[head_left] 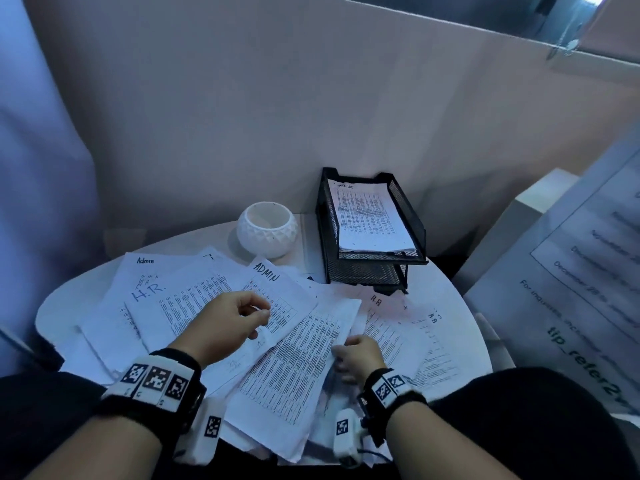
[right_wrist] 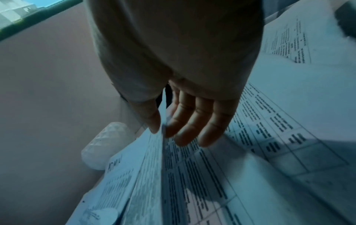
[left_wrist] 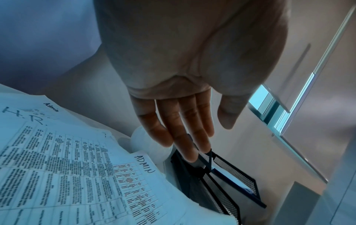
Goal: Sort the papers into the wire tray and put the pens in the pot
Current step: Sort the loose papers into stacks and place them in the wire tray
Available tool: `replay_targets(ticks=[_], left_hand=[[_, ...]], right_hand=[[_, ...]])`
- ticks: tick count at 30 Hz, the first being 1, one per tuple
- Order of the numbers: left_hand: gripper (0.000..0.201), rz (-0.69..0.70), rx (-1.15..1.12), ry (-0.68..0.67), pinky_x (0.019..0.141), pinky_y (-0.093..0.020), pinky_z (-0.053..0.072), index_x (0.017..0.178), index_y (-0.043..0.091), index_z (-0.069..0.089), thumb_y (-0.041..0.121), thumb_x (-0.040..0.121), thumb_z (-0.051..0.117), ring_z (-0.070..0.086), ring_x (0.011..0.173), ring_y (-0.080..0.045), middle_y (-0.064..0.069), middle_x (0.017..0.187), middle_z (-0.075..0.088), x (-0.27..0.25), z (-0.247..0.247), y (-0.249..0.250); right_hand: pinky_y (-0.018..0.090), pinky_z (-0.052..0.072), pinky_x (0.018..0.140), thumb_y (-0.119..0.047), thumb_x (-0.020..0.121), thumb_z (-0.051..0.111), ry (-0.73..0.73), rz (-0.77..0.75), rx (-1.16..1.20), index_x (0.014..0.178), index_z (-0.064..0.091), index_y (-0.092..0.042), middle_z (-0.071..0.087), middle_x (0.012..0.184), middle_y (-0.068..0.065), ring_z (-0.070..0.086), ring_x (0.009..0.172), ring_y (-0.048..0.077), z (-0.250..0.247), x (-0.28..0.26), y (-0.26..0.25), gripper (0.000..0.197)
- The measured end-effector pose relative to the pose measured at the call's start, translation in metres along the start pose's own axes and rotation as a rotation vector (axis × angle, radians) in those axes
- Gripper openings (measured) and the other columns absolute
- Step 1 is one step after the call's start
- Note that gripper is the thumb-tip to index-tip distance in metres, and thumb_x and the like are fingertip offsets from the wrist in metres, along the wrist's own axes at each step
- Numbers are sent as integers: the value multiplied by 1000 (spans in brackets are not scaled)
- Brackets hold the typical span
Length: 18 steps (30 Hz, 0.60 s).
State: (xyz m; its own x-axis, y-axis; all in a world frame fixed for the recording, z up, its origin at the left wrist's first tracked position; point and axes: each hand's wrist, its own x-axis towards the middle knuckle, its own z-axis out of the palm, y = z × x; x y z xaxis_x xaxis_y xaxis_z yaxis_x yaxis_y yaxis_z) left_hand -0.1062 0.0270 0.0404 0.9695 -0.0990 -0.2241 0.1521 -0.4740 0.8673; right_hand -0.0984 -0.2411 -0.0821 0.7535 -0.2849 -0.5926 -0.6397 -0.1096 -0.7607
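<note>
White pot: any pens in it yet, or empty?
Empty as far as visible. In the head view the white pot stands upright beside the wire tray, its visible inner wall bare; the bottom is hidden.

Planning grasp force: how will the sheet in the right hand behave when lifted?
Probably floppy: the sheet is one thin printed page, pinched at an edge by the right hand, so it should sag. Likely very light. It may drag the overlapping papers along.

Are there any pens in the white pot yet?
No: in the head view the white pot stands open and shows only a bare white inside, beside the wire tray.
</note>
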Motion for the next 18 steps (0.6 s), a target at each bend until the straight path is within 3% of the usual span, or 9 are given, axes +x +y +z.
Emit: replay_targets(ticks=[1,3,5,6,10,14,17,18], left_hand=[[5,-6,13,-4,85,-44,59,98,26,74,24,96,71,76,77,-18,2,88,79,-1,1,-1],[5,-11,35,-10,83,-41,59,100,25,74,25,96,71,76,78,-17,3,89,79,-5,4,-3],[4,-13,58,-8,78,-34,57,99,26,74,25,97,70,76,78,-16,3,89,79,-8,6,-4],[4,-14,65,-4,77,-32,56,98,26,74,25,97,70,76,78,-16,3,89,79,-9,6,-4],[5,-16,77,15,72,-29,54,98,25,74,23,97,70,76,77,-15,3,89,79,-10,7,-6],[8,-23,52,76,70,-29,53,102,28,73,24,95,71,76,80,-17,2,95,78,-6,10,-9],[25,-20,61,105,80,-36,54,118,38,61,35,95,70,71,98,-13,13,108,71,-4,12,-11],[31,-26,34,105,81,-36,52,123,41,57,37,95,70,68,102,-11,16,111,68,-4,13,-10]], right_hand=[[28,43,48,-4,88,71,5,-41,-26,75,50,-15,55,62,7,55,48,21,0,-2,0,27],[31,50,48,-3,88,67,72,-117,-99,67,48,-16,53,64,7,57,54,22,-3,-4,-4,31],[42,60,58,-8,88,64,151,-220,-151,71,51,-16,56,71,6,58,63,24,-11,-10,-12,23],[43,61,64,-11,90,64,188,-281,-165,75,53,-17,59,74,3,59,67,24,-16,-14,-17,20],[22,47,61,-11,100,59,276,-587,-134,87,58,-16,68,86,-2,64,75,12,-38,-39,-50,14],[26,58,75,-7,101,59,242,-792,51,93,60,-13,69,90,5,67,82,15,-56,-57,-81,10],[24,55,71,-6,100,62,176,-805,231,90,59,-16,64,83,3,61,73,8,-61,-63,-92,14],[28,56,72,-6,100,62,131,-780,302,90,59,-16,65,83,7,61,75,10,-60,-64,-92,14]])
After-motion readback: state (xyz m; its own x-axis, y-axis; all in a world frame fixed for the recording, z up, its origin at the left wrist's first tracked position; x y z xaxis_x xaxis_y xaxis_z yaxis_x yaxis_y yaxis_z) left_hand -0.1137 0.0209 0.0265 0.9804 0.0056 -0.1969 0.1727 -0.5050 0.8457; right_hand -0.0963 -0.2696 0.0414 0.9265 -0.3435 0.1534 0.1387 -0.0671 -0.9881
